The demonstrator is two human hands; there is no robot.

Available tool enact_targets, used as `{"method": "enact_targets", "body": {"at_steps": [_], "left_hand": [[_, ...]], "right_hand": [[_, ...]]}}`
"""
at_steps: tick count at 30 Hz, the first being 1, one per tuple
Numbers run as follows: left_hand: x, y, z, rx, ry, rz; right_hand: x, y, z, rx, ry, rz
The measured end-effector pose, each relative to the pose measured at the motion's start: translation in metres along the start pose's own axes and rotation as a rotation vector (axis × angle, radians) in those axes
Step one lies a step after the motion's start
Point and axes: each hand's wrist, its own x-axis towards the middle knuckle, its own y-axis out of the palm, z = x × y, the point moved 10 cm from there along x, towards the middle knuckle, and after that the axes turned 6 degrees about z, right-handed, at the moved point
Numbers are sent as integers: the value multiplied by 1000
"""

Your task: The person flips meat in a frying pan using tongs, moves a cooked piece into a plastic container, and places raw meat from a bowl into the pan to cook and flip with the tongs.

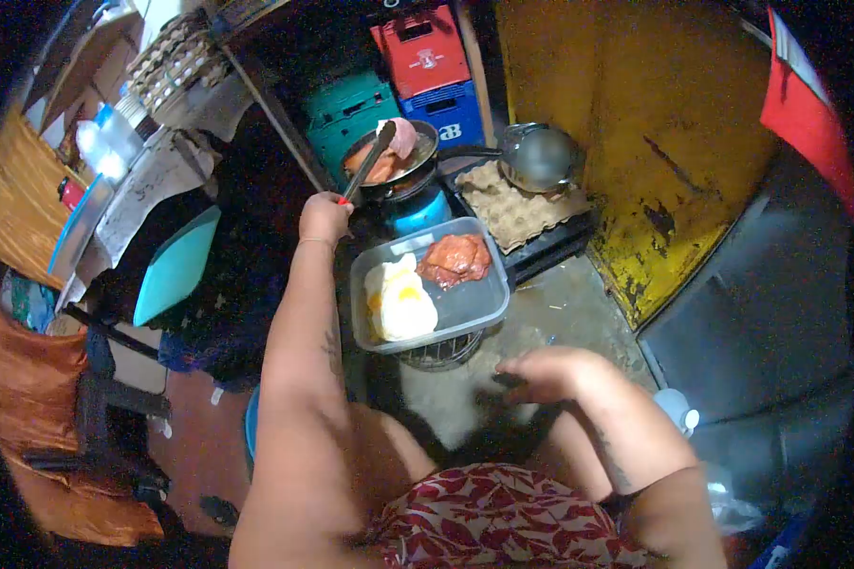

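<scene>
My left hand (324,220) is closed round the red end of dark tongs (370,163), reaching out over a frying pan (430,152). At the tongs' tip a pink slice of meat (402,139) is raised, and more orange-pink meat (381,169) lies in the pan. The pan sits on a stove with a bright blue part (420,214) below. Nearer me, a clear plastic container (484,313) holds fried eggs (403,302) on its left and reddish meat slices (455,259) on its right. My right hand (541,373) hovers near my knee, fingers stretched out, holding nothing.
A lidded saucepan (538,156) rests on a cardboard egg tray (514,204) right of the stove. Behind stand red (424,57), blue (443,112) and green (351,114) crates. A rusty yellow panel (626,142) closes the right side. Egg trays (176,62) are stacked at upper left.
</scene>
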Motion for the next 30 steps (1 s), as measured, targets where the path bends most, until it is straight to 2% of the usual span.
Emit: {"method": "enact_targets", "body": {"at_steps": [1, 2, 3, 5, 8, 11, 20, 24, 26, 30], "left_hand": [[7, 5, -11, 121, 2, -5], [13, 21, -2, -7, -165, 108], [16, 24, -10, -6, -160, 114], [18, 25, -26, 191, -112, 77], [4, 16, -50, 259, -172, 42], [14, 28, -53, 338, -97, 52], [14, 37, -55, 368, -131, 98], [7, 19, -66, 391, -150, 47], [13, 24, -67, 417, -124, 63], [14, 35, -79, 456, -104, 113]], "right_hand": [[-11, -1, 13, 142, -50, 15], [-21, -4, 24, 217, -74, 21], [-30, -7, 34, 292, -99, 28], [-47, -22, 65, -308, -266, -82], [-38, -16, 53, -215, -360, -64], [-52, -26, 62, -195, -350, -71], [-56, -33, 62, -216, -432, -101], [-54, -33, 58, -212, -430, -134], [-57, -36, 57, -223, -322, -109], [-56, -37, 57, -211, -392, -161]]}}
